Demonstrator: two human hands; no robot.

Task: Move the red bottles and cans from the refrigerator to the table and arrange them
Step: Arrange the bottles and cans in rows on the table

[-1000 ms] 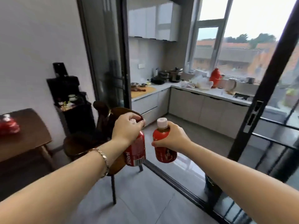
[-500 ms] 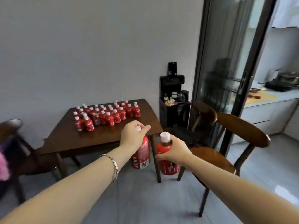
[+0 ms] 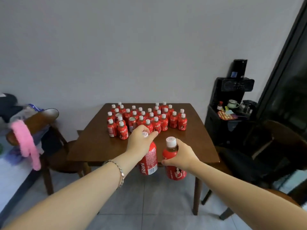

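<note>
One dark brown wooden desk (image 3: 99, 146) stands against the grey wall, and its near half is bare, which is probably where the incoming pair belongs. A black cabinet with cups on it (image 3: 221, 123) sits just beside the desk's right edge. A dark wooden chair (image 3: 269, 146) stands in front of the cabinet, so the right side looks tight. On the left, a brown wooden chair (image 3: 38, 120) draped with a pink fluffy cloth (image 3: 26, 145) stands near the desk corner.

The crowd of small red white-capped bottles (image 3: 163, 124) stands upright in loose rows on the far half, with an open-topped red can (image 3: 132, 122) among them. Those rows are what an outstretched arm could knock.

Two more are in the air over the desk's near edge. The red juice bottle with a barcode label (image 3: 149, 161) hangs from the left hand (image 3: 141, 141), whose fingers curl over its cap from above. The red bottle with a white cap (image 3: 176, 173) is wrapped at the shoulder by the right hand (image 3: 182, 156), ready to be set down upright. A silver bracelet (image 3: 120, 171) circles the left wrist.
</note>
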